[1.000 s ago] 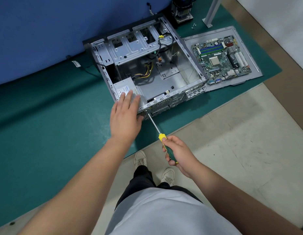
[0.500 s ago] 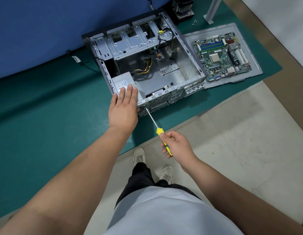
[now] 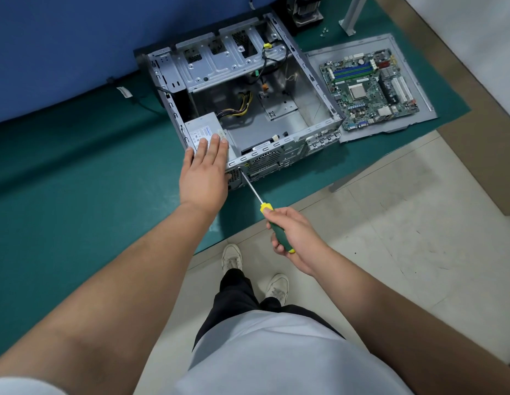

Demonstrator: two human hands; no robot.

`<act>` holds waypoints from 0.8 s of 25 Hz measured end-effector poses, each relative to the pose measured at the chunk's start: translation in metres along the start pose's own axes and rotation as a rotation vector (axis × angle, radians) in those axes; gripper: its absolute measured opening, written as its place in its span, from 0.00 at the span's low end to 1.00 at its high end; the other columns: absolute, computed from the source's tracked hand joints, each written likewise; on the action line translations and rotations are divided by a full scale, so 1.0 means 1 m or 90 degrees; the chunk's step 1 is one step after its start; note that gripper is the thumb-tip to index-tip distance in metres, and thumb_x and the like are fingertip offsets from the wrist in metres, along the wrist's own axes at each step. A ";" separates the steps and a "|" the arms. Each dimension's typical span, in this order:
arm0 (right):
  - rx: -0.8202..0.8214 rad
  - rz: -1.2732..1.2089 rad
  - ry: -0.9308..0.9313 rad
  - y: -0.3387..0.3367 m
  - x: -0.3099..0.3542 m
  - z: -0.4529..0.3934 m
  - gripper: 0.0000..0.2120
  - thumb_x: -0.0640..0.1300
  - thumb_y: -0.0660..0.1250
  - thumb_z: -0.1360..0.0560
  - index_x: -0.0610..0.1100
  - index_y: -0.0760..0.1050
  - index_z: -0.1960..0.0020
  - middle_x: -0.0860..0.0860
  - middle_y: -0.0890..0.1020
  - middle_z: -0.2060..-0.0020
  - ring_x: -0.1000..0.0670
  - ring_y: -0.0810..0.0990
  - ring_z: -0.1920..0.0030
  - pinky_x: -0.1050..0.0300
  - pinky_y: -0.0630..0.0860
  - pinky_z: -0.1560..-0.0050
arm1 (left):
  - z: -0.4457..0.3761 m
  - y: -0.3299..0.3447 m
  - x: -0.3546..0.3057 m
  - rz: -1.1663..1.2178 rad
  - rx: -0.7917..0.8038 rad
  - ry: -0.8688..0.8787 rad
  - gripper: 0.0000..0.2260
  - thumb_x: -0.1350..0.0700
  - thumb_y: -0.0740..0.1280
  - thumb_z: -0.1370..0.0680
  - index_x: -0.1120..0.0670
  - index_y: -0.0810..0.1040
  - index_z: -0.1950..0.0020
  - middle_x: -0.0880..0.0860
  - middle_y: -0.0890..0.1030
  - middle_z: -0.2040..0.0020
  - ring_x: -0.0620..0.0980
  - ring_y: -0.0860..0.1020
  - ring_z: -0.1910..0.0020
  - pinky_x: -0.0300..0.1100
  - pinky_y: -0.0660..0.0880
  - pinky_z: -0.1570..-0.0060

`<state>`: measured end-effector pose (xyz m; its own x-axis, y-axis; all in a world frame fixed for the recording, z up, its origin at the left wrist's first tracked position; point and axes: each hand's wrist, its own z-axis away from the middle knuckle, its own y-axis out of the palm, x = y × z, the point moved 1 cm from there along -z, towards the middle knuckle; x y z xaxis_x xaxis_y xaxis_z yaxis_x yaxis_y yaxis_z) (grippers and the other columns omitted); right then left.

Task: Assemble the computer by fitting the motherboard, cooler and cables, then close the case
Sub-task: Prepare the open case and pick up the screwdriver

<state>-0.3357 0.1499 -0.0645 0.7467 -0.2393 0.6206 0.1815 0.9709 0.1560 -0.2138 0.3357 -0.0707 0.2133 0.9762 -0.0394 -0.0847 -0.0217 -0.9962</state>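
Gripping the screwdriver [image 3: 272, 226] by its green handle, the right hand [image 3: 293, 238] is aiming the tip at the rear edge of the case [image 3: 310, 78], likely at a screw securing the power supply [image 3: 203, 134]. The left hand [image 3: 203, 173] is lying flat, fingers straight, pressing that unit steady. Beyond, the motherboard [image 3: 367, 86] is waiting on the side panel [image 3: 427, 109] beside the case, and the cooler [image 3: 305, 8] is sitting at the counter's [image 3: 77, 181] far edge.
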 end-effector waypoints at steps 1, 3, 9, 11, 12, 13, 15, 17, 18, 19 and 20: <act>-0.020 0.006 -0.019 0.000 -0.001 0.000 0.15 0.53 0.76 0.25 0.45 0.74 0.48 0.50 0.79 0.59 0.53 0.74 0.72 0.61 0.69 0.74 | 0.000 0.000 0.000 0.003 0.000 0.001 0.32 0.55 0.62 0.16 0.53 0.51 0.15 0.53 0.52 0.15 0.57 0.51 0.17 0.55 0.46 0.19; -0.026 0.005 -0.026 -0.001 -0.001 0.000 0.14 0.53 0.74 0.24 0.44 0.76 0.50 0.49 0.81 0.61 0.53 0.76 0.71 0.61 0.72 0.73 | 0.000 0.000 0.000 0.011 -0.002 0.002 0.32 0.54 0.62 0.16 0.53 0.51 0.15 0.52 0.52 0.15 0.57 0.51 0.17 0.55 0.46 0.19; -0.033 0.011 0.003 0.003 0.002 0.000 0.19 0.62 0.70 0.23 0.45 0.80 0.49 0.51 0.81 0.62 0.53 0.76 0.72 0.61 0.71 0.73 | 0.000 -0.002 0.000 0.029 -0.010 0.006 0.32 0.53 0.63 0.16 0.53 0.51 0.15 0.52 0.53 0.15 0.56 0.52 0.17 0.54 0.46 0.19; -0.054 0.020 -0.027 0.004 0.001 0.000 0.19 0.56 0.77 0.27 0.45 0.75 0.49 0.51 0.80 0.60 0.54 0.76 0.72 0.61 0.72 0.74 | -0.001 -0.002 0.002 0.039 -0.016 0.014 0.32 0.52 0.63 0.16 0.53 0.52 0.15 0.52 0.53 0.16 0.57 0.53 0.17 0.55 0.46 0.19; -0.050 0.021 -0.024 0.004 0.000 0.000 0.18 0.55 0.78 0.27 0.44 0.75 0.50 0.50 0.81 0.60 0.54 0.77 0.71 0.61 0.72 0.74 | -0.001 -0.002 0.002 0.047 -0.019 0.016 0.32 0.51 0.63 0.16 0.53 0.52 0.15 0.52 0.54 0.16 0.56 0.53 0.17 0.55 0.46 0.19; -0.031 0.016 -0.005 0.003 -0.001 -0.001 0.17 0.55 0.76 0.26 0.43 0.77 0.51 0.49 0.82 0.61 0.54 0.78 0.71 0.61 0.73 0.73 | -0.001 -0.002 0.002 0.054 -0.021 0.018 0.33 0.51 0.63 0.16 0.53 0.52 0.15 0.52 0.54 0.16 0.56 0.53 0.17 0.55 0.46 0.19; 0.016 -0.014 0.062 0.002 0.000 0.002 0.20 0.60 0.68 0.21 0.42 0.82 0.51 0.49 0.83 0.64 0.54 0.78 0.70 0.62 0.73 0.71 | 0.000 -0.003 0.001 0.063 -0.008 0.021 0.33 0.49 0.63 0.17 0.53 0.52 0.15 0.52 0.53 0.16 0.56 0.52 0.17 0.54 0.46 0.19; 0.036 -0.041 0.103 0.002 0.002 0.002 0.23 0.62 0.64 0.19 0.43 0.84 0.52 0.51 0.82 0.66 0.54 0.76 0.71 0.62 0.71 0.72 | -0.002 -0.006 0.000 0.082 0.015 0.014 0.34 0.46 0.63 0.17 0.52 0.53 0.16 0.52 0.53 0.16 0.55 0.51 0.17 0.54 0.44 0.19; 0.039 -0.043 0.099 0.002 0.003 0.001 0.22 0.62 0.65 0.20 0.43 0.84 0.51 0.51 0.81 0.65 0.54 0.75 0.72 0.62 0.70 0.73 | -0.002 -0.009 -0.001 0.122 0.018 0.003 0.33 0.46 0.64 0.18 0.53 0.55 0.16 0.53 0.54 0.16 0.55 0.52 0.17 0.54 0.43 0.19; 0.034 -0.051 0.080 0.002 0.002 0.000 0.19 0.60 0.68 0.22 0.43 0.82 0.50 0.51 0.81 0.63 0.54 0.75 0.72 0.62 0.69 0.74 | 0.000 -0.013 -0.003 0.199 0.006 -0.012 0.31 0.48 0.65 0.18 0.53 0.59 0.17 0.53 0.59 0.17 0.54 0.55 0.17 0.54 0.45 0.19; 0.025 -0.065 0.057 0.002 0.001 0.000 0.16 0.56 0.73 0.24 0.44 0.79 0.50 0.50 0.80 0.62 0.54 0.75 0.71 0.62 0.68 0.75 | 0.005 -0.017 -0.005 0.304 -0.033 -0.026 0.28 0.52 0.65 0.19 0.54 0.65 0.19 0.54 0.66 0.20 0.54 0.61 0.20 0.54 0.50 0.20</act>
<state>-0.3343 0.1516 -0.0634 0.7796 -0.3341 0.5297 0.2358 0.9402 0.2460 -0.2185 0.3318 -0.0533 0.1233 0.8623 -0.4912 -0.1143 -0.4794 -0.8702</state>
